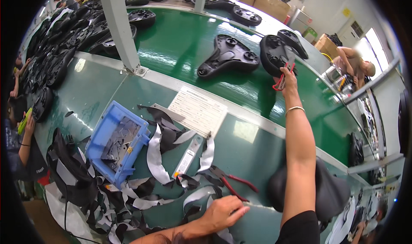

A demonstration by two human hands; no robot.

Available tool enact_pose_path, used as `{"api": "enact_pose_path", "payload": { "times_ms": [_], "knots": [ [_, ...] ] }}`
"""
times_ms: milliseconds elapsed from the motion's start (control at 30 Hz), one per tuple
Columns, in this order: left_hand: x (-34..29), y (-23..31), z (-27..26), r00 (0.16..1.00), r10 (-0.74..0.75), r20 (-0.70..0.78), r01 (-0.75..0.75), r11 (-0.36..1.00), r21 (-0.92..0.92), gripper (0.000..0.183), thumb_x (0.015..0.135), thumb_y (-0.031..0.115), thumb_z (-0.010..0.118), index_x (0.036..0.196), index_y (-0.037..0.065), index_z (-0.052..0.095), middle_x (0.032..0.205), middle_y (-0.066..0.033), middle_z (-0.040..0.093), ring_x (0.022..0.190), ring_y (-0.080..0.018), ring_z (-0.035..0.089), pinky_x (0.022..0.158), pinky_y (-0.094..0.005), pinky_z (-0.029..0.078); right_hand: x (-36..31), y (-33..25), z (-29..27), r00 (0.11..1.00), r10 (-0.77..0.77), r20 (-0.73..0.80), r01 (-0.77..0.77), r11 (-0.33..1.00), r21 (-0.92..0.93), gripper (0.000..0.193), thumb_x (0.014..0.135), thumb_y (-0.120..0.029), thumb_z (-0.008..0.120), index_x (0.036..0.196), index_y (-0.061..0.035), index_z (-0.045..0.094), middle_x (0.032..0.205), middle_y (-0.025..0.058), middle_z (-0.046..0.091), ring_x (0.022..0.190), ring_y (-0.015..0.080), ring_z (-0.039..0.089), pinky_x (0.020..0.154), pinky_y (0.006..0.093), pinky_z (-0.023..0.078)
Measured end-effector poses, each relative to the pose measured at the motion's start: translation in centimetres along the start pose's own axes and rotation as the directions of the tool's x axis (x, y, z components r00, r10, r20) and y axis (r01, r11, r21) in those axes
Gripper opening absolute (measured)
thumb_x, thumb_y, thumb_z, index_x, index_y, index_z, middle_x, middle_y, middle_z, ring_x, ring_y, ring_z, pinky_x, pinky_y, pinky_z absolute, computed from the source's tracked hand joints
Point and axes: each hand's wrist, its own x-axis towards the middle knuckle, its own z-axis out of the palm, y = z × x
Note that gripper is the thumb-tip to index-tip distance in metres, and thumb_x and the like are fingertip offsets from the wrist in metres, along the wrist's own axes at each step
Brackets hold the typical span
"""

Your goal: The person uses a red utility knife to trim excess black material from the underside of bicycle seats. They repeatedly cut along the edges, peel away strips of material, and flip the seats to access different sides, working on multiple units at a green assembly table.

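My right arm stretches out over the green conveyor belt. My right hand [289, 81] is closed round the red handles of a pair of scissors [283, 77], whose pale blades lie over a black bicycle saddle [270, 51] seen from its underside. I cannot tell whether the hand also grips that saddle. Low in the middle, my left hand [221, 213] rests near the bench edge, its fingers curled, with nothing visible in them. Just beyond it lie red-handled nippers [234, 181]. Under my right forearm sits another black saddle [332, 188], partly hidden, smooth side up.
A blue bin [96, 147] of scraps stands left, among black and white offcuts [156, 158]. A cutter knife [189, 156] and printed sheet [199, 111] lie nearby. Another saddle [227, 57] lies on the belt [171, 42]. A metal post [118, 29] rises at left; other people work on both sides.
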Motion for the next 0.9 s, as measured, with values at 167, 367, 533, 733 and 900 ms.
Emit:
{"api": "enact_pose_path", "payload": {
  "times_ms": [167, 367, 533, 733, 900],
  "knots": [
    [0.4, -0.7, 0.0, 0.969, -0.246, 0.017, 0.242, 0.94, -0.24, 0.028, 0.095, 0.031, 0.056, 0.093, 0.003, 0.059, 0.08, -0.0084, 0.062, 0.069, -0.0197, 0.06, 0.06, -0.0306, 0.048, -14.7, -9.7, -4.9, 0.952, 0.083, 0.295, -0.025, 0.981, -0.195, 0.042, 0.08, -0.022, 0.067, 0.115, -0.0033, 0.052, 0.086, 0.0055, 0.057, 0.066, 0.0156, 0.063, 0.053, 0.029, 0.055],
    [2.2, -0.1, -3.5, 0.949, -0.221, 0.225, 0.282, 0.276, -0.919, 0.063, 0.095, 0.057, 0.036, 0.131, 0.007, 0.045, 0.126, -0.0123, 0.056, 0.105, -0.0265, 0.061, 0.083, -0.0424, 0.052, -37.1, -10.4, -12.6, 0.904, 0.191, 0.383, -0.12, 0.972, -0.2, 0.033, 0.082, -0.02, 0.068, 0.108, -0.0031, 0.056, 0.083, 0.003, 0.055, 0.067, 0.0099, 0.061, 0.05, 0.0235, 0.051],
    [0.0, 2.8, -3.6, 0.875, -0.39, 0.287, 0.484, 0.731, -0.481, 0.056, 0.081, 0.03, 0.067, 0.123, -0.002, 0.049, 0.106, -0.0098, 0.057, 0.099, -0.0159, 0.056, 0.083, -0.0287, 0.048, -50.0, -4.4, -14.0, 0.815, -0.322, 0.481, 0.558, 0.658, -0.506, 0.031, 0.081, -0.01, 0.072, 0.107, -0.0005, 0.058, 0.097, 0.0133, 0.065, 0.085, 0.0234, 0.066, 0.078, 0.0325, 0.052],
    [-3.6, 5.9, -4.8, 0.885, -0.411, 0.22, 0.462, 0.836, -0.297, 0.057, 0.079, 0.028, 0.067, 0.121, -0.004, 0.047, 0.104, -0.0089, 0.056, 0.093, -0.0133, 0.056, 0.081, -0.0266, 0.047, -55.6, -6.2, -16.5, 0.865, -0.216, 0.453, 0.477, 0.632, -0.61, 0.06, 0.076, -0.011, 0.074, 0.13, -0.009, 0.049, 0.093, 0.0121, 0.064, 0.074, 0.0265, 0.064, 0.064, 0.0355, 0.051],
    [-2.6, 8.5, -4.3, 0.894, -0.394, 0.212, 0.423, 0.899, -0.115, 0.056, 0.08, 0.022, 0.066, 0.125, -0.006, 0.046, 0.11, -0.0114, 0.057, 0.095, -0.0147, 0.056, 0.083, -0.0267, 0.047, -54.4, -8.6, -16.3, 0.649, -0.071, 0.757, 0.76, 0.089, -0.644, 0.055, 0.084, -0.01, 0.059, 0.137, -0.019, 0.046, 0.072, 0.0068, 0.052, 0.056, 0.0232, 0.053, 0.049, 0.0361, 0.043]
  ]
}}
